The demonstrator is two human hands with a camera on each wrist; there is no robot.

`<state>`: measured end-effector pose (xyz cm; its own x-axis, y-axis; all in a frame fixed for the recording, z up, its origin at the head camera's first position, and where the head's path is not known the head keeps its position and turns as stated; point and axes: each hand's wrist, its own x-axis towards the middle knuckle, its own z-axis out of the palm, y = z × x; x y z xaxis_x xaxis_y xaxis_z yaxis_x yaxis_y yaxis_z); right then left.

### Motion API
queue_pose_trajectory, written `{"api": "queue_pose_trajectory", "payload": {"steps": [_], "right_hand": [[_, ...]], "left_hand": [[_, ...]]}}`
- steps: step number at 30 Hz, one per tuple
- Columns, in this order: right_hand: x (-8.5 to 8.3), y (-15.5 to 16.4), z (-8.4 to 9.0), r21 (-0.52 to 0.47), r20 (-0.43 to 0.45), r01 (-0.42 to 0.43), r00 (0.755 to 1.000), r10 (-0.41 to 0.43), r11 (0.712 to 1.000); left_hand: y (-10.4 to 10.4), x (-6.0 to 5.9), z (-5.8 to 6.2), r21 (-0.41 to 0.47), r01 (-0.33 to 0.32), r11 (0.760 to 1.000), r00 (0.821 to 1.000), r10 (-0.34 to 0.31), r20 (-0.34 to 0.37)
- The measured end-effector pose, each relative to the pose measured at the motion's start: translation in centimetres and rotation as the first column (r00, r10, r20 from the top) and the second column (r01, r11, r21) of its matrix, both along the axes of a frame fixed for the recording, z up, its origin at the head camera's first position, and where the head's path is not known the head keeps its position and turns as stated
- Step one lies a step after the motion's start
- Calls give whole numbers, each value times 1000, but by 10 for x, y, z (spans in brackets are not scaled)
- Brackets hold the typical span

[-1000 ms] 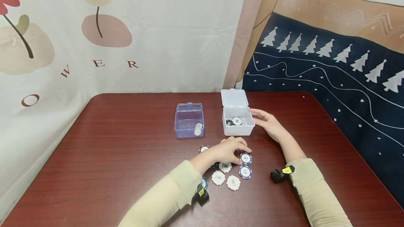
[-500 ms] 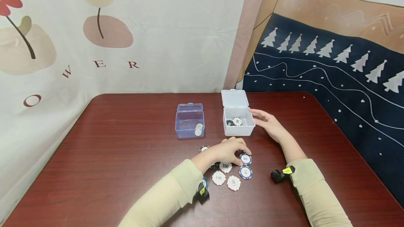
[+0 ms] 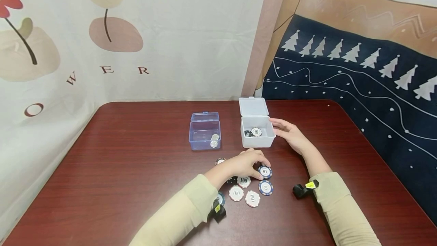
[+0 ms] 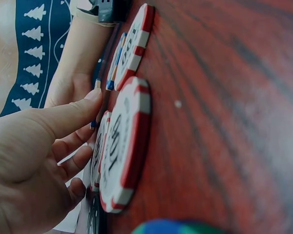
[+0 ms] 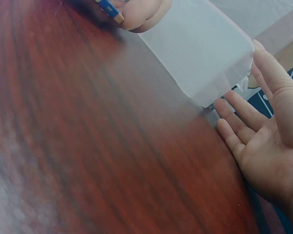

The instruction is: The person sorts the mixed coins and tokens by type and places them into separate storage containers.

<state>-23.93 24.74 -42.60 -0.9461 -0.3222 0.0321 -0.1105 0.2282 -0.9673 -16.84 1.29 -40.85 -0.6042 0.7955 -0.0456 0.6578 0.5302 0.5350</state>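
My left hand (image 3: 244, 163) reaches over the scattered poker chips and pinches a blue-and-white poker chip (image 3: 265, 171) marked 10 between thumb and fingers. Just below it lies another blue chip (image 3: 266, 188). White-and-red chips marked 100, such as the near one (image 3: 236, 193), lie beside that hand; black ones are partly hidden under it. My right hand (image 3: 288, 134) rests with extended fingers against the right side of an open white box (image 3: 257, 142). Inside the box are a white chip (image 3: 257, 131) and a black chip (image 3: 248, 133).
Left of the white box stands a translucent blue box (image 3: 199, 145), lid up, with silvery round pieces (image 3: 214, 140) in its right corner. A blue-green chip (image 3: 220, 198) is partly covered by the left sleeve (image 3: 184, 210). Curtains hang behind the reddish-brown table (image 3: 119, 170).
The pinched blue chip and the left fingertips have shifted very slightly left. The right hand stays against the white box.
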Motion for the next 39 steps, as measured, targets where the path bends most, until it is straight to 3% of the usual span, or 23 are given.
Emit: {"api": "queue_pose_trajectory", "payload": {"steps": [6, 20, 29, 39], "right_hand": [[0, -1, 0, -2, -5, 5, 1000, -5, 1000], [1, -1, 0, -7, 7, 15, 1000, -15, 1000], [0, -1, 0, -5, 10, 8, 1000, -7, 1000], [-1, 0, 0, -6, 5, 5, 1000, -5, 1000]], "left_hand": [[-1, -1, -1, 36, -7, 999, 1000, 7, -11], [-5, 2, 8, 164, -19, 986, 997, 31, -68], [-8, 0, 12, 264, -52, 963, 992, 80, -95], [-9, -4, 20, 344, -137, 929, 985, 165, -52]]}}
